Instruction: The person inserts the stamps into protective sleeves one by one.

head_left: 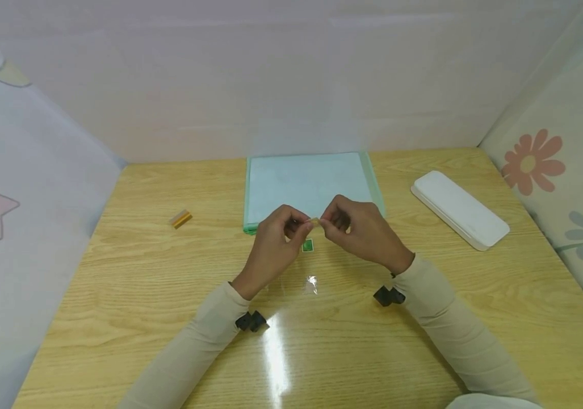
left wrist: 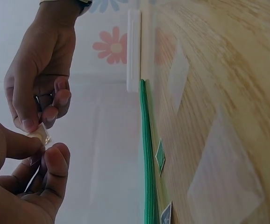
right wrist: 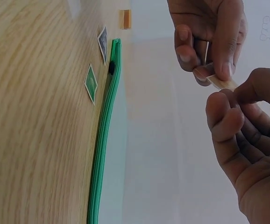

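Both hands meet over the near edge of a pale folder-like pouch. Between their fingertips is a small tan stamp-like piece (head_left: pixel 314 221) with a pale border and a bit of clear film (right wrist: pixel 201 73) at one end. My left hand (head_left: pixel 273 244) pinches one end with thumb and forefinger. From the other side, my right hand (head_left: pixel 365 233) pinches the opposite end. Below them on the table lies a green stamp-like square (head_left: pixel 307 245) with a white border. Beside it, a dark stamp-like piece (right wrist: pixel 103 44) shows in the right wrist view; the left hand hides it from the head camera.
Behind the hands lies the pale pouch (head_left: pixel 306 179) with green zipped edges. Clear plastic squares (left wrist: pixel 226 172) lie on the wooden table nearer the body. An orange-brown striped block (head_left: pixel 181 219) is at the left, a long white case (head_left: pixel 460 210) at the right.
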### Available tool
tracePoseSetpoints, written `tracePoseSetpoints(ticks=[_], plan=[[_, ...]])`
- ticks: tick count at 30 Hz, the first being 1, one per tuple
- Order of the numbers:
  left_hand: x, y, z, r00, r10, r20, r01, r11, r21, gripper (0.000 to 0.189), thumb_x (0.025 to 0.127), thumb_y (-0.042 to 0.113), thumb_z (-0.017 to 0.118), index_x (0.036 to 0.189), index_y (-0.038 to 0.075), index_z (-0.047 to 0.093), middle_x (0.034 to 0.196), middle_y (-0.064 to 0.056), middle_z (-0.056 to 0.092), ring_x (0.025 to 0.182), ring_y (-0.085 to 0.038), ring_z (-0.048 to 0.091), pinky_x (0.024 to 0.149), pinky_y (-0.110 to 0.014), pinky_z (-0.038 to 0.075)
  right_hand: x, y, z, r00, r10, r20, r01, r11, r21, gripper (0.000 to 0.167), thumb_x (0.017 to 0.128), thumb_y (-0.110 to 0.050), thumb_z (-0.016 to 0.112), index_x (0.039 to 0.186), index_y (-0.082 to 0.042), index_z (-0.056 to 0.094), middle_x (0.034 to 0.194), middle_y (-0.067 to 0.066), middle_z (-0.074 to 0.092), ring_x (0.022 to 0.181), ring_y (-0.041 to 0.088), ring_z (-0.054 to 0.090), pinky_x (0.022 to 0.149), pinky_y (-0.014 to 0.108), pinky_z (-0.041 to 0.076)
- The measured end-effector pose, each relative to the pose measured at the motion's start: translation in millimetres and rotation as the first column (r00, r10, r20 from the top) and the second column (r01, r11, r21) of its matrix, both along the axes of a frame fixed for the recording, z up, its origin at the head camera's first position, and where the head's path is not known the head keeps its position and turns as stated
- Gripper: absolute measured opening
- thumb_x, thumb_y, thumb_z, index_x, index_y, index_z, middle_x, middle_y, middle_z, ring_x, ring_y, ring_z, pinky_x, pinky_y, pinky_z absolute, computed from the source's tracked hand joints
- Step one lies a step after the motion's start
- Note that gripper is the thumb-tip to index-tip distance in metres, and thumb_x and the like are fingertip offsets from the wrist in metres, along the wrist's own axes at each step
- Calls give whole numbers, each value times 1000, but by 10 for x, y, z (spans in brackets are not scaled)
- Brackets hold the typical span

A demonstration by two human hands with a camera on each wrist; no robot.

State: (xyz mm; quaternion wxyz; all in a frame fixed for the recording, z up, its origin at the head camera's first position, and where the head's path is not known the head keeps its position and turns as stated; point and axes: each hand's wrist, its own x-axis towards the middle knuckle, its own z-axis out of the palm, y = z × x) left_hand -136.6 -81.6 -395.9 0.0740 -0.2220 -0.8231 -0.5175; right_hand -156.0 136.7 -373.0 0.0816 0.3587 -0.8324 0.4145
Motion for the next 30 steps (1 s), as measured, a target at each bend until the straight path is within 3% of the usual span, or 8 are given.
tracePoseSetpoints(ticks=[12,22,30], plan=[[6,6,18,1000,10,-14,-10,1000,-22,10,101,22,63,106,14,63,98,6,61,78,-7,61,67,-26,55,5,-3,23,995,-27,-97,28,1000,8,8,96,-15,71,90,-11,69,77,-10,66,65,0,61,57,23,53],[9,6,13,1000,13,-8,-13,1000,-23,10,101,22,64,106,13,64,98,5,61,78,-7,62,68,-26,55,4,-8,26,995,4,-96,-5,1000,-11,4,95,-13,72,92,-14,70,81,-7,69,68,1,63,57,24,53],[17,26,5,999,-20,36,20,1000,21,14,101,28,63,107,15,64,99,6,63,77,-9,62,67,-31,55,-8,-15,15,996,4,-92,-5,1000,-11,13,96,-17,72,104,-10,64,98,-6,62,78,10,61,59,32,54]])
